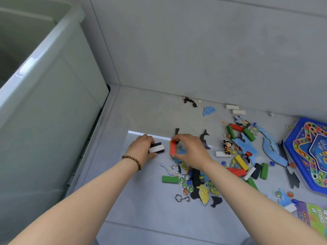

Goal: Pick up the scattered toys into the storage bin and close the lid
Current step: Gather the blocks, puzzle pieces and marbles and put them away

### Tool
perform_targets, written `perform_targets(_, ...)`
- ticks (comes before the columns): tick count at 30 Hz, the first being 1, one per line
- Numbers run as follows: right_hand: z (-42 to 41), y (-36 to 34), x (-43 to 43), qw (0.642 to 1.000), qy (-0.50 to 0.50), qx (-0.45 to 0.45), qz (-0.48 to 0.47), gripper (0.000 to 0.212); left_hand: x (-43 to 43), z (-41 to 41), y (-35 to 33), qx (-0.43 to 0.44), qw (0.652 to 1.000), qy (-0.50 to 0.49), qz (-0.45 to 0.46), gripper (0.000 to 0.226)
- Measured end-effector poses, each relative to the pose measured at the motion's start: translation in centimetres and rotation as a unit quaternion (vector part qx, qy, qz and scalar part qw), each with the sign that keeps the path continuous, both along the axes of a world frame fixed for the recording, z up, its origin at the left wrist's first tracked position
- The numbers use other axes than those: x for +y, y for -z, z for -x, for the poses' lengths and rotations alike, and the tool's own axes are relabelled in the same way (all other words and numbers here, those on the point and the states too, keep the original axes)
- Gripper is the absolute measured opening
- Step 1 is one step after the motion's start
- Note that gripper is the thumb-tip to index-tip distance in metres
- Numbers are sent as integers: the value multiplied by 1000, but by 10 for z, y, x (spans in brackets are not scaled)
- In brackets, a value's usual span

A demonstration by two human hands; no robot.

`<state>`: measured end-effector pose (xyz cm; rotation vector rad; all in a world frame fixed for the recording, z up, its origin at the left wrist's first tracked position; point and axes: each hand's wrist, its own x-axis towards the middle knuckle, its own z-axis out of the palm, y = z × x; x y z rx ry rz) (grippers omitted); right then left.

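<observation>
A tall pale storage bin [53, 103] stands open at the left. My left hand [141, 147], with a bead bracelet at the wrist, grips a white block and a black block [156, 147] on the floor. My right hand [191, 149] pinches a red block [173, 147] together with a yellow block and blue pieces just right of it. Scattered toys lie to the right: a green block [170, 179], glass marbles [185, 181], a small doll figure [227, 146], blue fish cutouts [247, 144] and more coloured blocks [240, 162].
A blue board game tray [307, 156] lies at the far right, and a colourful box [313, 216] sits below it. Metal ring puzzles [182, 198] lie by the marbles. White blocks [235, 109] rest near the grey wall. Grey tiled floor stretches below my arms.
</observation>
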<state>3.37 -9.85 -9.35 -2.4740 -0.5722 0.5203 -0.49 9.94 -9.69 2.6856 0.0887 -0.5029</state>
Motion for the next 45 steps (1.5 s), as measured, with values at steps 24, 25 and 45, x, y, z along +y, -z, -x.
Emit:
perform_targets(24,-16,-109,25,978,117,49,-168,58,43,-15,-118,-54,972,-131,190,35)
perform_targets(25,-19,-129,30,979,101,38,-172,58,50,-15,-141,-63,973,-120,185,32)
perform_targets(45,53,-244,301,967,-215,-107,-83,69,306,147,-288,-76,960,-266,-38,62)
